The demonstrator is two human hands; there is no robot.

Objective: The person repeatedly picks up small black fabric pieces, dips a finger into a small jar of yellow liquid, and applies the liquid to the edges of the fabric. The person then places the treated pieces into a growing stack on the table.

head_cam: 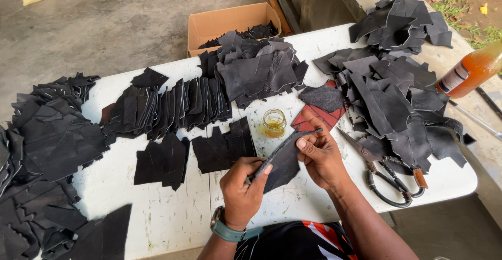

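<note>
1. Head view, hands: both hands work on one dark leather piece, held just above the white bench at its near edge. The left hand has its grip closed on the lower end of the piece, thumb on top and fingers curled beneath. The right hand has its grip pinched shut on the upper end, fingertips pressing along the folded edge.
2. Head view, close by: a small glass jar with yellowish liquid stands just beyond the held piece. A red-brown leather piece lies beside the jar, partly under a dark textured scrap. Large scissors lie on the bench to the right of the right hand, handles toward the near edge.
3. Head view, surroundings: stacks of black leather cut-outs cover the bench on the left, in the middle and on the right. A cardboard box at the far edge holds more black pieces. A plastic bottle of orange liquid lies at the far right. A teal-strapped wristwatch sits on the left wrist.
</note>
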